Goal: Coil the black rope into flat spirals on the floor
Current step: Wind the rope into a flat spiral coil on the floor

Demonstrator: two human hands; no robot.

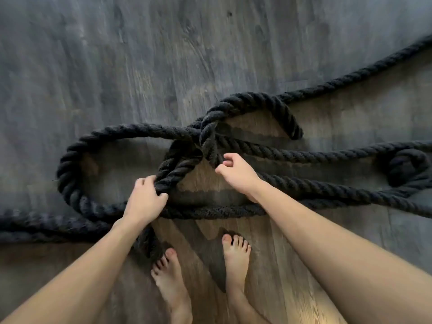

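The left hand [146,198] grips the black rope [268,152]: its fingers are curled over a doubled stretch of the rope that rises from the floor toward the tangle in the middle, and the thumb closes on the near side of that stretch. The right hand [236,171] is just beside the short hanging piece of rope below the crossing point; its fingers are bent and the fingertips are at the lower end of this piece, but I cannot tell if they really pinch it or only touch it. Between the two hands the rope crosses over itself several times and makes a loose knot-like bundle, lifted a little from the wooden floor [117,54]. From this bundle a big loop goes out to the left, bends round and comes back under the left forearm, where it lies flat along the floor toward the left edge. To the right, two long strands run almost parallel under and beyond the right forearm, and they meet at a dark lump of rope near the right edge. One more strand leaves the top of the bundle and climbs to the upper right corner. A short curved piece ends just right of the bundle. The rope is not in a spiral anywhere. Below the hands, two bare feet [236,256] stand on the floor, and the left foot is close to a rope part that passes under the left arm.
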